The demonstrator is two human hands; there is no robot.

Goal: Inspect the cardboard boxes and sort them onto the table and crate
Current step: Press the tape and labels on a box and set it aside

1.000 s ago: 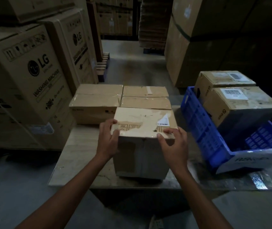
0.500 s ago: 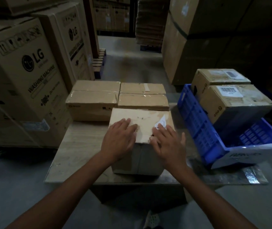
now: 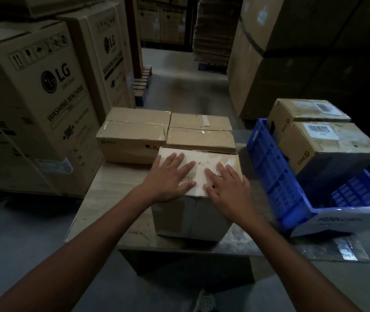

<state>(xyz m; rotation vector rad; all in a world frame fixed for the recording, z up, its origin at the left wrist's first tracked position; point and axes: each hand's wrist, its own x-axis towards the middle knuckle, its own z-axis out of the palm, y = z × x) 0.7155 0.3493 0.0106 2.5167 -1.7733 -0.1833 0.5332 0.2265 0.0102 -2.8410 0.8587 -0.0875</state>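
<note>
Left hand, right hand flat atop box near LG carton

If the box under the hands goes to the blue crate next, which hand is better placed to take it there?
Probably the right. The right hand lies flat on the front box on the side facing the blue crate; the left hand lies flat on its other side, farther away.

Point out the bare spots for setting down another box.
Bare pale tabletop lies left of the near pale cardboard box, in front of the flat brown box. The blue plastic crate's near end, before its two labelled boxes, looks free. The table's far edge is crowded.
</note>
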